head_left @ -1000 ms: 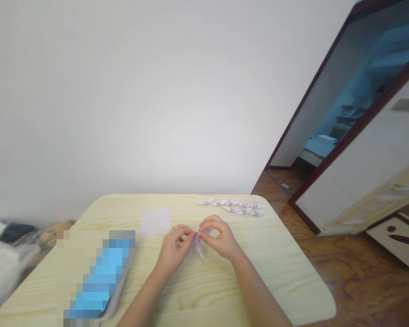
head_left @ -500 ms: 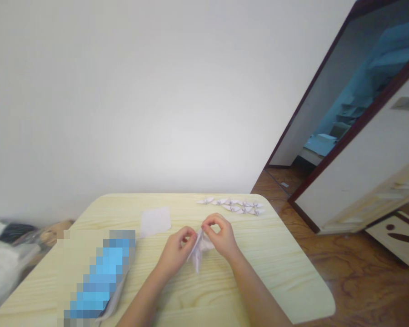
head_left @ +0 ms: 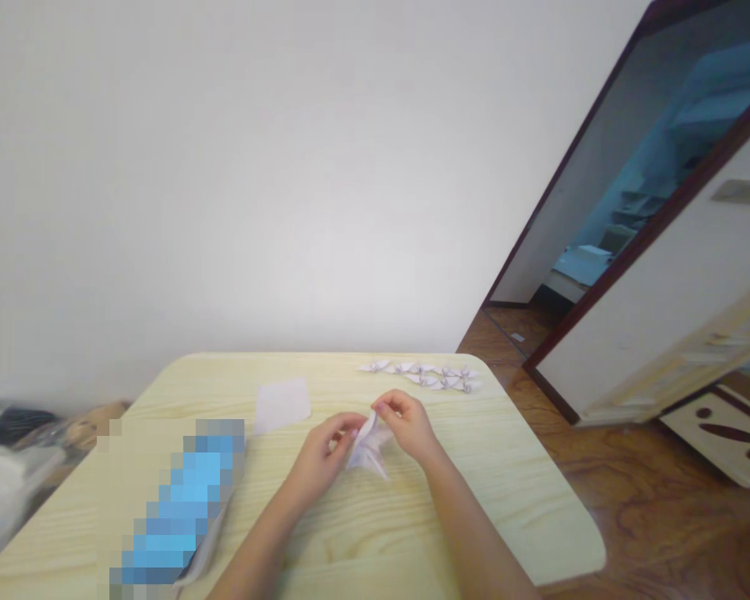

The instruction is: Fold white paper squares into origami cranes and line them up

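A partly folded piece of white paper (head_left: 368, 457) is held above the middle of the table, its lower part fanned out into points. My left hand (head_left: 326, 450) pinches its left side between thumb and fingers. On the upper right, the fingertips of my right hand (head_left: 407, 423) are closed on a raised tip of the same paper. Beyond my hands, several small folded white paper pieces (head_left: 422, 372), shaped like origami cranes, lie in two rows at the table's far right. White sheets of paper (head_left: 282, 405) lie flat to the left.
The pale wood-grain table (head_left: 493, 492) has rounded corners and stands against a white wall (head_left: 275, 167). A blurred-out device with a blue screen (head_left: 184, 508) rests at the left front. Bags (head_left: 12, 475) sit beyond the left edge; a cabinet (head_left: 718, 433) stands on the right.
The folded paper has turned, and its lower points now spread to the right instead of hanging straight down. Both hands keep hold of it in nearly the same place.
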{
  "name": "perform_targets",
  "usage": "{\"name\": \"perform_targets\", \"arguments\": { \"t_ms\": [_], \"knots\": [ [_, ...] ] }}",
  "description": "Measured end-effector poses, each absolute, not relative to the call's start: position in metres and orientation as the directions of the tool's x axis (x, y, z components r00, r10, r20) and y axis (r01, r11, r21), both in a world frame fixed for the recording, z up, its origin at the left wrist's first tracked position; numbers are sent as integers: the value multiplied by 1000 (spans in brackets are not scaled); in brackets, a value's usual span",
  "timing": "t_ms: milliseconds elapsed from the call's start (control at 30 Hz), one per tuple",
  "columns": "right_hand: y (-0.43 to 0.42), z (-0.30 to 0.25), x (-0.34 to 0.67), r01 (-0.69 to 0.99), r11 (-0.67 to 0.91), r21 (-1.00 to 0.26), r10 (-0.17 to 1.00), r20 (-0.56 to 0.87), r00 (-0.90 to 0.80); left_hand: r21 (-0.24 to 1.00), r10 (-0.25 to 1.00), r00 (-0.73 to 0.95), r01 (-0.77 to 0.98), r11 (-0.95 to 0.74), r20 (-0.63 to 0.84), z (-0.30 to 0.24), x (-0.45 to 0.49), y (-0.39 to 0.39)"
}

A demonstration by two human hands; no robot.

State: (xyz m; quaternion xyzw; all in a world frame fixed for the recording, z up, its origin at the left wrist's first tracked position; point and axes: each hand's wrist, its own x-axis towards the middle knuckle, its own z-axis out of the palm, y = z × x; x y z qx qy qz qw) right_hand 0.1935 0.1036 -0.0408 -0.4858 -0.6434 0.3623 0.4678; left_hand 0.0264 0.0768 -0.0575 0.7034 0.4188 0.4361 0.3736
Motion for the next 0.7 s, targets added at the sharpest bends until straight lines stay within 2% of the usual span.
{"name": "perform_targets", "arguments": {
  "t_ms": [100, 233, 400, 467, 600, 700],
  "knots": [
    [106, -43, 195, 225, 191, -956, 981, 179, -75, 831, 853, 350, 266, -488, 388, -59, 26, 77],
    [105, -43, 195, 156, 139, -978, 985, 120, -125, 744, 805, 372, 331, -580, 462, -61, 28, 76],
    [103, -43, 193, 188, 152, -970, 976, 118, -181, 581, 735, 386, 451, -678, 557, -65, 31, 73],
    [103, -42, 194, 229, 192, -954, 971, 152, -183, 539, 721, 371, 486, -688, 586, -66, 31, 73],
    [100, -34, 200, 331, 379, -864, 925, 355, -135, 483, 708, 298, 561, -673, 640, -68, 28, 76],
    [96, -30, 203, 380, 449, -808, 890, 368, -269, 460, 700, 250, 600, -654, 669, -67, 25, 79]
  ]
}}
